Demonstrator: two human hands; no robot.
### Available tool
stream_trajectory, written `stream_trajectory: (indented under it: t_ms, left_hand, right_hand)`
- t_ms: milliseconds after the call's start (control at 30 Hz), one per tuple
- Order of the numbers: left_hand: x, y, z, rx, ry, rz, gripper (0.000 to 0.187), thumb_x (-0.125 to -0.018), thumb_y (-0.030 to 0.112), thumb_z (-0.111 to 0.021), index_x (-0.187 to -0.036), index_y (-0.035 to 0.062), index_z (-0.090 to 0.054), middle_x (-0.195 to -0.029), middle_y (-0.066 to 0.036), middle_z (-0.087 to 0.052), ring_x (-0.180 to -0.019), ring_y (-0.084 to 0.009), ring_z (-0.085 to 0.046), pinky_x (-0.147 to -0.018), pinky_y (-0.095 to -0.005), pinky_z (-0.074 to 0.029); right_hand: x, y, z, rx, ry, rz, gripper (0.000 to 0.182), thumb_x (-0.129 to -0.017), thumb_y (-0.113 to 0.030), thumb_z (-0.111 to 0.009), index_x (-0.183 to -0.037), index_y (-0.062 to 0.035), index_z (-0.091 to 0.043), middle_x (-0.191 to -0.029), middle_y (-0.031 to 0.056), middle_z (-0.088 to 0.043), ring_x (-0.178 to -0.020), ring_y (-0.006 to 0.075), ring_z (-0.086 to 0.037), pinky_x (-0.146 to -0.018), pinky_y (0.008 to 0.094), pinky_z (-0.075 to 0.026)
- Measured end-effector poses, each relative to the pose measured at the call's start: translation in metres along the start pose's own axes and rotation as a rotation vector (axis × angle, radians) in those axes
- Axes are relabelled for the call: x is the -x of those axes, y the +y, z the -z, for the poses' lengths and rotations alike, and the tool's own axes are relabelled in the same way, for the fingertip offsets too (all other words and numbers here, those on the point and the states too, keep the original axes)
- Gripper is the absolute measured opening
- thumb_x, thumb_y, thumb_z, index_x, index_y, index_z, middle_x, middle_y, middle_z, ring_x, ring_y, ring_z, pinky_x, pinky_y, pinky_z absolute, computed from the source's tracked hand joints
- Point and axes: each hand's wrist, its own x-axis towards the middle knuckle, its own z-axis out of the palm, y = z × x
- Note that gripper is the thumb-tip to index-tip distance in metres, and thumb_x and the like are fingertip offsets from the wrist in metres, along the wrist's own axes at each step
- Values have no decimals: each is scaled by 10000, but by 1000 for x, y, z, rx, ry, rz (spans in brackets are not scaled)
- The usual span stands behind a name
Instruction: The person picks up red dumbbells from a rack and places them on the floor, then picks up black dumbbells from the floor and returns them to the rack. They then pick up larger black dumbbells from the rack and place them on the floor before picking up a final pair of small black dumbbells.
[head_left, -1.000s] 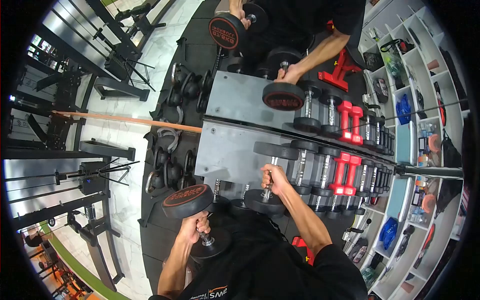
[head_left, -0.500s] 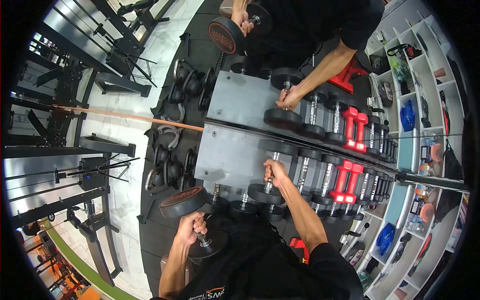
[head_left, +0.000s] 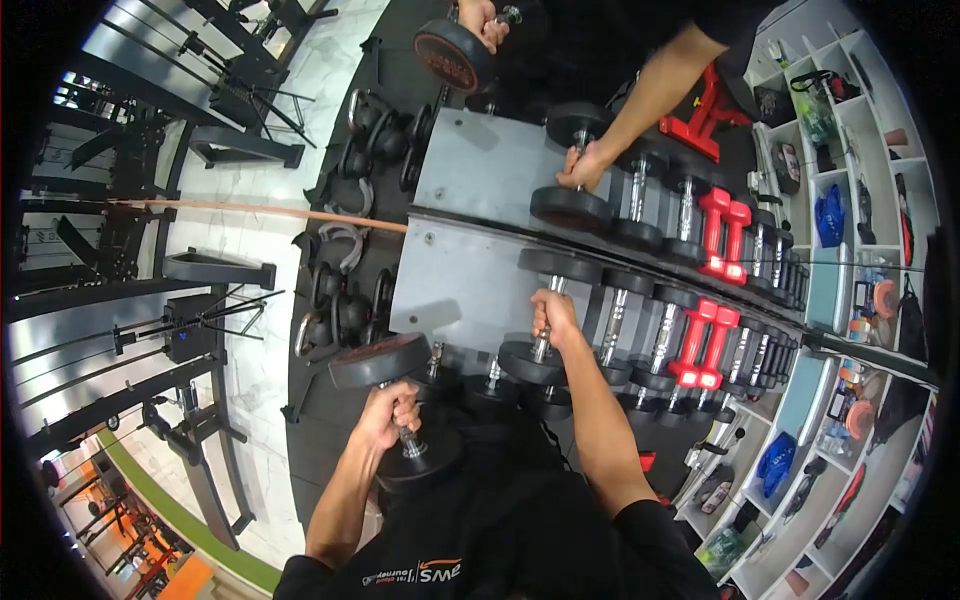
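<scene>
I'm gripping two black dumbbells at once: my left hand (head_left: 392, 412) is clenched round the handle of the free dumbbell (head_left: 392, 415), holding it off the rack, out past the rack's front left corner and close to my body, w/ its upper head tilted toward the kettlebells (head_left: 345, 320) on the floor. My right hand (head_left: 553, 318) is wrapped tight round the chrome handle of the racked dumbbell (head_left: 540, 315), which is sitting on the lower tier of the rack (head_left: 455, 285), at the left end of the row, just beside the next black pair. Risks as I'm judging them: the free one is hanging over bare floor and my legs, so a slipping grip is likely dropping it on me or onto the kettlebells; the racked one is sitting near the front edge, so pulling it crooked could be knocking its neighbour or pinching my knuckles vs. the next handle. Open room is lying to the left, on the bare grey plate of both tiers; to the right the row is packed thru the red dumbbells (head_left: 697, 345). What's above in the mirror (head_left: 480, 170) is only my reflection, no real clearance there.
</scene>
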Motion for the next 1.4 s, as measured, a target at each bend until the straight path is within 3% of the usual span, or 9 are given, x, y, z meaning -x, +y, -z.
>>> stream_trajectory:
  t_ms: [200, 533, 867, 967, 1400]
  left_hand:
    - [-21, 13, -15, -74, 42, 51, 304, -863, 96, -610, -629, 136, -420, -497, 25, -349, -404, -112, -351, -452, -323, -379]
    - [-79, 33, -37, -330, 77, -21, 290, -845, 129, -667, -652, 115, -452, -486, 4, -380, -380, -129, -390, -433, -312, -392]
    - [-139, 58, -85, -402, 77, 13, 258, -818, 117, -653, -653, 110, -455, -484, 0, -384, -371, -125, -377, -400, -330, -351]
    - [-154, 60, -98, -415, 75, 13, 258, -813, 113, -658, -651, 107, -458, -483, 3, -383, -372, -122, -373, -402, -329, -340]
    - [-203, 56, -107, -510, 117, 10, 262, -823, 118, -657, -650, 105, -460, -488, 6, -411, -364, -116, -376, -379, -316, -337]
  right_hand:
    - [-6, 4, -11, 35, 169, 46, 265, -784, -117, -616, -589, -99, -438, -488, 29, -380, -361, 161, -377, -364, 361, -330]
    - [-3, 3, -17, 77, 261, 85, 209, -779, -86, -621, -623, -14, -501, -490, 83, -466, -368, 191, -448, -353, 365, -343]
    - [-12, 10, -15, 77, 294, 98, 203, -761, -92, -636, -623, -1, -519, -495, 85, -485, -373, 202, -468, -349, 373, -357]
    - [-9, 8, -18, 53, 294, 123, 245, -754, -63, -583, -561, -34, -435, -473, 74, -416, -347, 194, -402, -335, 366, -323]
    - [-12, 8, -19, 79, 327, 115, 224, -738, -68, -603, -568, -25, -463, -459, 75, -426, -338, 193, -415, -337, 371, -324]
